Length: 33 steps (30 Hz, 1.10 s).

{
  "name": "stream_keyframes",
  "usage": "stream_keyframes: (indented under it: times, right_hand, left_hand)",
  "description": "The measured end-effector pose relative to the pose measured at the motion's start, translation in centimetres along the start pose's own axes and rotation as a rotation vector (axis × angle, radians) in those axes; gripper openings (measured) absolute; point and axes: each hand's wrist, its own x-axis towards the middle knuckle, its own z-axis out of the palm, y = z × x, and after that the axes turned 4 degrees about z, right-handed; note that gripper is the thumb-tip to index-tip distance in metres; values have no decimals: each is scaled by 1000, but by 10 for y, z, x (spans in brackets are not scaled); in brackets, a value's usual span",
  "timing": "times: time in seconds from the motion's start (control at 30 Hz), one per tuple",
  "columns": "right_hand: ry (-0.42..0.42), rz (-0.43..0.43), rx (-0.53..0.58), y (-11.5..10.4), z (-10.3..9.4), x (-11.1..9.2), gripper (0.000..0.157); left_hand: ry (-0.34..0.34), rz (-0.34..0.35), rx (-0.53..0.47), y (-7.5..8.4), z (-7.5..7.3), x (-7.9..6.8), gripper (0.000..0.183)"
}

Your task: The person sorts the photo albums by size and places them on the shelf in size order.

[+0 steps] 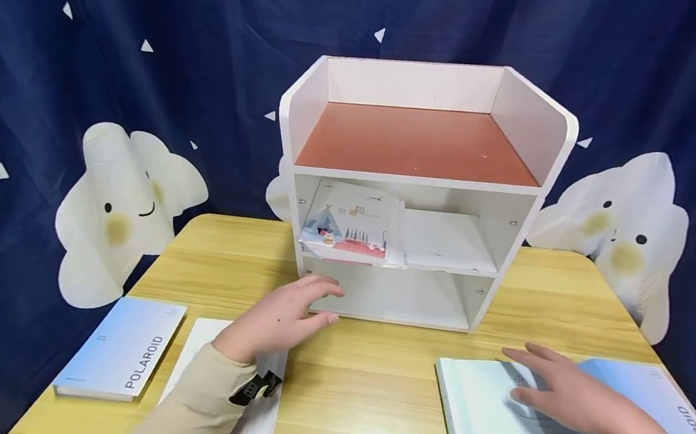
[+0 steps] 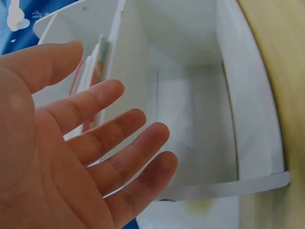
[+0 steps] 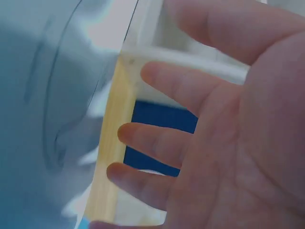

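My left hand [image 1: 286, 319] hovers in front of the shelf's lower compartment, fingers extended and slightly bent, holding nothing. In the left wrist view its fingers [image 2: 133, 164] are spread before the white shelf [image 2: 257, 95]. Below this hand and forearm lie white books or papers [image 1: 198, 340], partly covered by the sleeve. My right hand [image 1: 579, 397] is over a pale blue-white book [image 1: 480, 411] lying flat. Its fingers [image 3: 152, 140] are spread and grip nothing; the book's glossy cover [image 3: 43, 114] is beside them in the right wrist view.
The small shelf [image 1: 416, 180] stands at the back of the wooden table [image 1: 360, 390]. Its middle compartment holds an illustrated book [image 1: 350, 221] and a white book [image 1: 448, 239]. A blue POLAROID book [image 1: 120, 345] lies left, another POLAROID book [image 1: 661, 407] right. A dark curtain [image 1: 244, 55] hangs behind.
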Motion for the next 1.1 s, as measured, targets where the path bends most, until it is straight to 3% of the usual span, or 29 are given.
stream_keyframes:
  times: [0.27, 0.57, 0.83, 1.1]
  right_hand:
    - [-82, 74, -4, 27, 3, -3, 73]
    - [-82, 105, -7, 28, 11, 5, 76]
    - [-35, 74, -58, 4, 17, 12, 74]
    - [0, -44, -122, -44, 33, 28, 71]
  left_hand:
    - [-98, -45, -3, -2, 11, 5, 37]
    - [-168, -33, 19, -8, 14, 3, 39]
    - [-178, -37, 23, -11, 15, 2, 40]
    - [-217, -56, 21, -8, 16, 2, 40]
